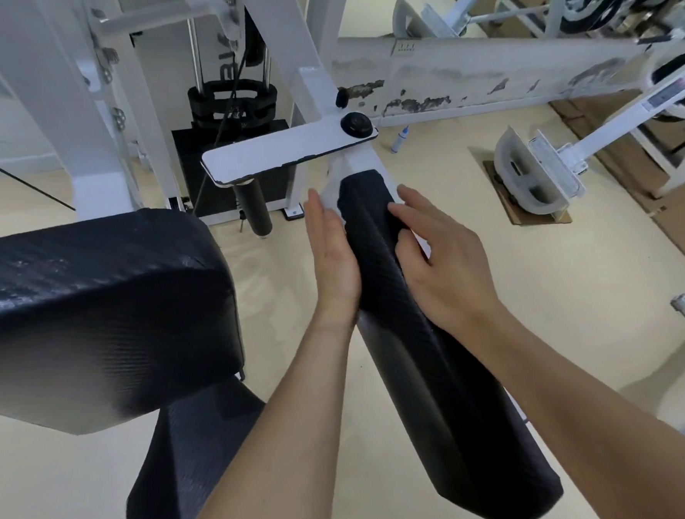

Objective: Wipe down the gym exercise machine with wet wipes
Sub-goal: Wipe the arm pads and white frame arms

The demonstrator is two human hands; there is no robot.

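Note:
A long black padded arm pad [427, 366] of the white gym machine runs from the centre toward the lower right. My left hand [332, 256] lies flat against the pad's left side with straight fingers, and a white wet wipe [330, 196] shows just past its fingertips. My right hand [433, 261] rests on the pad's upper right side with its fingers spread and bent onto the surface. A strip of white shows beside the right fingers; I cannot tell whether it is wipe or frame.
A large black seat pad [95, 314] fills the left. A white flat plate with a black knob [358, 124] sits above the pad. The weight stack [231, 105] stands behind. A small bottle [399, 138] lies on the beige floor, with other white machines [536, 171] at right.

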